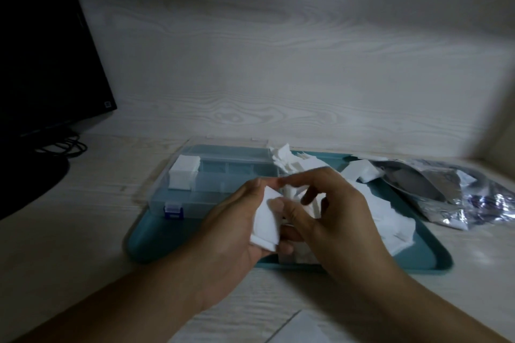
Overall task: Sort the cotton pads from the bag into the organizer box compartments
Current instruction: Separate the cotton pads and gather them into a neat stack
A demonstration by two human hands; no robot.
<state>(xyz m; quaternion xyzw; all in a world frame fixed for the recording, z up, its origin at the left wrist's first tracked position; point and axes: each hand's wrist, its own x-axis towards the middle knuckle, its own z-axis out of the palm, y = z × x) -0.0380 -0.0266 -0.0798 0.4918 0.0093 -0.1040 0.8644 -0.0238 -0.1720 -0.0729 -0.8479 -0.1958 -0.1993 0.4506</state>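
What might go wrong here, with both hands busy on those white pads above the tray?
1. The left hand grips a small stack of cotton pads while the right hand works at it; a pad might slip out and fall.
2. Loose pads lie heaped on the teal tray, some near its edge, so a brushing wrist could push them off.
3. The organizer box shows only one filled compartment; uneven stacks may not fit.

Organizer box on tray mid-frame, loose cotton pads right of it, bag far right.
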